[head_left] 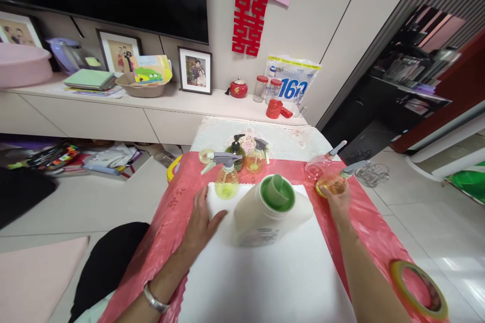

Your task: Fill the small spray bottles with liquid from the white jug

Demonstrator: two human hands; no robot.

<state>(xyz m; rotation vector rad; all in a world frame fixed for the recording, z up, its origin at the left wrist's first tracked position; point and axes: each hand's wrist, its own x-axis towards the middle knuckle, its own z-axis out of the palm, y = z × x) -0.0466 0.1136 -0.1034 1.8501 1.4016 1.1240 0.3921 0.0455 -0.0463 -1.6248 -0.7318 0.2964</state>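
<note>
At the left edge of a white sheet, my left hand rests with its thumb apart from the fingers and holds nothing. My right hand is closed around the lower part of a spray bottle with yellow-orange contents, at the table's right side. Beside it stands a clear pink spray bottle. Between my hands a large cream jug with a green open mouth stands on the sheet. Just beyond my left fingertips is a spray bottle with yellow-green liquid.
Behind the jug are a dark green pump bottle and an orange-tinted spray bottle. A roll of tape lies at the right on the red table cover. Jars and picture frames line the low cabinet ahead.
</note>
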